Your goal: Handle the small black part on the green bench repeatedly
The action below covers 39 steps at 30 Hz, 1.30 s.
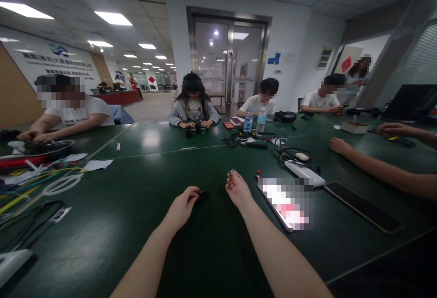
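My left hand [187, 203] rests at the middle of the dark green table [136, 225], its fingers closed on a small black part [202, 194]. What kind of part it is cannot be made out. To its right, my right hand [237, 189] is raised a little with thumb and fingertips pinched around a small metallic piece [231, 172]. That piece is too tiny to name. The two hands are apart. Just right of my right hand lies a phone [273, 207] with a lit screen, and near its top end sits a small orange-red object [258, 172].
On the right are a dark phone [363, 207], a white power strip [303, 173] and another person's arm [378, 168]. Two water bottles [261, 119] stand among black cables farther back. Coloured cables [30, 186] spread on the left. Several people sit around the table.
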{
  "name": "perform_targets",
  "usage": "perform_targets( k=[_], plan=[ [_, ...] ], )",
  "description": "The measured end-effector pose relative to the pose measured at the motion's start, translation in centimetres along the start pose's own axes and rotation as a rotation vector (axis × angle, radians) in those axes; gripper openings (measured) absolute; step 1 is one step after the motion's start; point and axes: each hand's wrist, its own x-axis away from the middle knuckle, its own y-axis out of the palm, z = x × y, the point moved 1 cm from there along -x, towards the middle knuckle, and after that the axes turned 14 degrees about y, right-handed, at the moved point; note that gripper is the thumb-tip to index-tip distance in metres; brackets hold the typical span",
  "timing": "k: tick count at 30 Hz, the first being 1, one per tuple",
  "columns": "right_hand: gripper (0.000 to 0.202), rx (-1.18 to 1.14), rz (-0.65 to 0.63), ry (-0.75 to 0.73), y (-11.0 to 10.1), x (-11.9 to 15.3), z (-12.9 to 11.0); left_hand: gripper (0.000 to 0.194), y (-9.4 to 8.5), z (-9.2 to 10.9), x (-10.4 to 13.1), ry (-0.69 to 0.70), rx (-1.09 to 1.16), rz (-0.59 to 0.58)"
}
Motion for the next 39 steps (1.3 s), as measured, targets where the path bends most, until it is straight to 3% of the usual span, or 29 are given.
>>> perform_targets(
  k=[26, 39],
  plan=[
    [0.012, -0.016, 0.006, -0.004, 0.2, 0.2, -0.1, 0.03, 0.6, -1.4, 0.0, 0.026, 0.196, 0.085],
    [0.015, 0.008, 0.043, -0.021, 0.0, -0.5, 0.0, 0.032, 0.6, -0.6, -0.2, 0.011, 0.239, 0.089]
  ],
)
